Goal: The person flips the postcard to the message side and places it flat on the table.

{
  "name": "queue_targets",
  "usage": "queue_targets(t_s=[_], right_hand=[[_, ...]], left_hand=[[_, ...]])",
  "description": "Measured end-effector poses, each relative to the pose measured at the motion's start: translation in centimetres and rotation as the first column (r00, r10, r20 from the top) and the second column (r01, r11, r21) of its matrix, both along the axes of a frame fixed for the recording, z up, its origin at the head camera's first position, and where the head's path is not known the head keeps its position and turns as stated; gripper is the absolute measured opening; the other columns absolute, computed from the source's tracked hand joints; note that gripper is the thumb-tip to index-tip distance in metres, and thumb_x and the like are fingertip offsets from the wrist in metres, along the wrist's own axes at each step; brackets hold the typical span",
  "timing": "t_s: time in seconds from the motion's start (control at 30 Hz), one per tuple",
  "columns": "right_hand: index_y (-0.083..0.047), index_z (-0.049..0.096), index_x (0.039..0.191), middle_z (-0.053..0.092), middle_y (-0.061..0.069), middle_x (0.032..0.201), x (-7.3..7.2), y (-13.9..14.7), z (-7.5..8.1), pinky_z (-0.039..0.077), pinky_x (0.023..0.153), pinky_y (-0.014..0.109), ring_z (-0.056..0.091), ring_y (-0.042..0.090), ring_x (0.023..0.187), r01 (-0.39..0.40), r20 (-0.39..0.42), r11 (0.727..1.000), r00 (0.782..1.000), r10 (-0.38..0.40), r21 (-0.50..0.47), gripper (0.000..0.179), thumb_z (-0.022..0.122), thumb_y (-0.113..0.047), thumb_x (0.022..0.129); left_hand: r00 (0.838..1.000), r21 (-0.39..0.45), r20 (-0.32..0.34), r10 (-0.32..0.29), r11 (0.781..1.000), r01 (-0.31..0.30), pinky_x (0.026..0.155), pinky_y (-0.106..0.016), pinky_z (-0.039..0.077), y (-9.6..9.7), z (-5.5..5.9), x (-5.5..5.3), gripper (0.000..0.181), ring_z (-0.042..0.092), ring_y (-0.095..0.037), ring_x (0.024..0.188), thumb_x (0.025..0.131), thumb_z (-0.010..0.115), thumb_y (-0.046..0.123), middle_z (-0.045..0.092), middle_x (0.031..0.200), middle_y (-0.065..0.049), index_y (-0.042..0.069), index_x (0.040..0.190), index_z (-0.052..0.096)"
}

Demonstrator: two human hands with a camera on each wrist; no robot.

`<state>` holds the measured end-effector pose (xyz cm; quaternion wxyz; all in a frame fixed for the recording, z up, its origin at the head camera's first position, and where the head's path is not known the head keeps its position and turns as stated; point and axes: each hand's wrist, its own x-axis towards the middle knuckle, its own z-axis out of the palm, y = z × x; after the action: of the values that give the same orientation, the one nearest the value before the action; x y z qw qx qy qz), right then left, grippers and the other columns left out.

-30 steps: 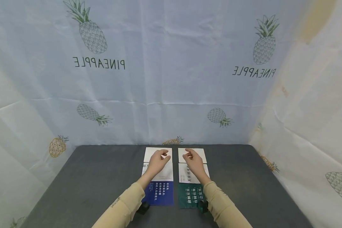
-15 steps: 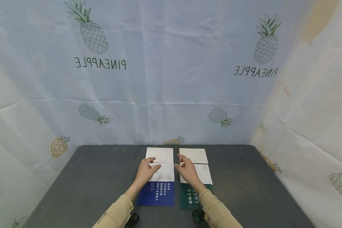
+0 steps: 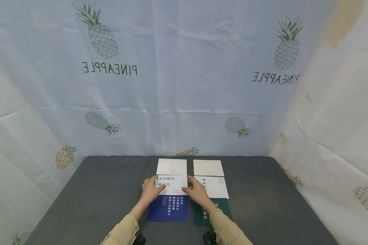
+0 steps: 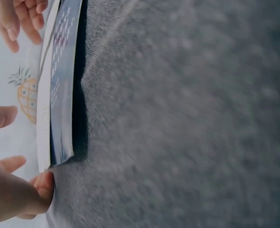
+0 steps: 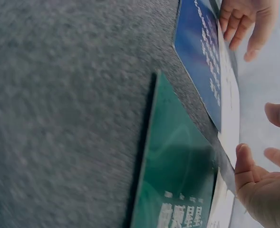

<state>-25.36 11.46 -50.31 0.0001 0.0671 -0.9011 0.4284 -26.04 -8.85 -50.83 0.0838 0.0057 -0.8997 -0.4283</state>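
A white card with printed characters (image 3: 178, 187) lies flat in the middle of the left column, with a hand at each side. My left hand (image 3: 149, 191) is at its left edge, thumb spread over the card; in the left wrist view, curved fingertips (image 4: 47, 183) meet the card's end. My right hand (image 3: 198, 192) is at its right edge, thumb and fingers apart. In the right wrist view, that right hand (image 5: 268, 187) has its fingertips by the card's edge. Directly below the white card is a blue card with white characters (image 3: 168, 211).
Above lies a plain white card (image 3: 171, 166). The right column has another plain white card (image 3: 208, 167), a printed white card (image 3: 219, 188) and a green card (image 3: 222, 205), partly under my right arm. A dark tabletop (image 3: 110, 190) meets a pineapple-print curtain (image 3: 184, 85).
Both hands have come down and nearer the person, from over the far cards to the sides of the left column's middle card. The cards have kept their places.
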Motion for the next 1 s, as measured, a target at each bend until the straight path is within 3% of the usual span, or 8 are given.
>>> queue_targets(t_s=[0.13,0.3,0.5,0.7,0.83,1.0], right_hand=[[0.003,0.046,0.133,0.058,0.025,0.121,0.36,-0.21,-0.37,0.044,0.058,0.026,0.054,0.011,0.070,-0.004,0.026,1.000,1.000,0.004,-0.005,0.061,0.067,-0.024,0.082],[0.004,0.048,0.130,0.059,0.025,0.119,0.65,-0.54,-0.52,0.045,0.059,0.026,0.057,0.013,0.075,0.021,0.035,0.999,0.999,-0.020,-0.030,0.059,0.067,-0.024,0.082],[0.000,0.050,0.129,0.053,0.026,0.129,0.66,-0.96,-0.61,0.052,0.075,0.039,0.062,0.026,0.096,0.079,0.080,0.994,0.994,-0.073,-0.081,0.057,0.067,-0.028,0.082],[-0.001,0.050,0.130,0.053,0.025,0.130,0.57,-0.97,-0.75,0.044,0.095,0.051,0.055,0.038,0.115,0.125,0.137,0.977,0.985,-0.102,-0.174,0.057,0.065,-0.031,0.084],[-0.001,0.050,0.130,0.054,0.024,0.129,0.52,-0.84,-0.72,0.044,0.095,0.051,0.053,0.038,0.117,0.132,0.144,0.968,0.984,-0.102,-0.214,0.056,0.064,-0.031,0.085],[-0.001,0.050,0.129,0.057,0.019,0.124,0.22,-0.95,-0.51,0.047,0.093,0.047,0.056,0.034,0.113,0.164,0.136,0.950,0.982,-0.132,-0.265,0.053,0.065,-0.027,0.085]], left_hand=[[1.000,-0.004,0.025,-0.016,1.000,0.016,0.091,-0.056,0.037,-0.32,-0.07,0.10,0.055,0.049,-0.045,0.108,0.078,0.068,0.023,0.055,0.115,-0.031,-0.009,0.120,0.054],[0.998,0.067,0.062,-0.033,0.997,0.029,0.085,-0.049,0.047,-0.63,0.16,0.27,0.054,0.058,-0.040,0.102,0.082,0.066,0.020,0.054,0.116,-0.030,-0.011,0.124,0.050],[0.995,0.136,0.100,-0.027,0.991,0.014,0.085,-0.047,0.048,-0.80,0.13,0.31,0.055,0.057,-0.039,0.105,0.085,0.064,0.021,0.054,0.121,-0.029,-0.009,0.128,0.047],[0.986,0.220,0.167,-0.010,0.975,-0.027,0.093,-0.050,0.044,-0.85,0.07,0.28,0.059,0.053,-0.041,0.112,0.088,0.058,0.022,0.051,0.126,-0.032,-0.010,0.133,0.037],[0.986,0.249,0.165,0.009,0.967,-0.051,0.093,-0.050,0.044,-0.94,0.11,0.32,0.058,0.053,-0.042,0.113,0.089,0.056,0.020,0.050,0.126,-0.033,-0.011,0.134,0.035],[0.993,0.293,0.108,0.056,0.952,-0.086,0.088,-0.045,0.047,-1.01,0.06,0.14,0.049,0.057,-0.036,0.104,0.088,0.058,0.014,0.054,0.122,-0.031,-0.010,0.128,0.043]])
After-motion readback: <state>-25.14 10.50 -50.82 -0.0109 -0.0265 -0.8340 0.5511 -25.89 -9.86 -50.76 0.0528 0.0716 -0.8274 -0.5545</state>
